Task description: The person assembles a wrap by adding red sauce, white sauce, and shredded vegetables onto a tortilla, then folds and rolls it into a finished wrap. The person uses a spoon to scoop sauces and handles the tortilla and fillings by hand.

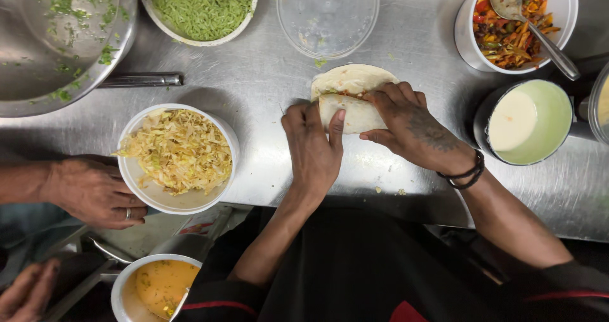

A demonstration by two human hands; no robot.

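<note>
Dark clothing of the person fills the lower edge of the head view, with both forearms reaching up to the steel surface [254, 75]. Left hand [312, 146] rests curled on the near left end of a folded flour tortilla [353, 97], fingers pressing the flap down. Right hand [415, 127], wearing a black wristband [466, 173], is curled over the tortilla's right end, fingertips pinning the fold; a line of filling shows at the seam. The tortilla lies flat on the surface, between a clear empty tub [328, 14] and the person.

Nearby: shredded cabbage bowl [179, 157], touched by another person's hand [95, 192]; green rice bowl [202, 6]; mixed vegetable tub with spoon [515, 21]; white sauce container [526, 122].

Risk: uneven pressure at either end could likely split the tortilla or squeeze filling out at the open seam.
</note>
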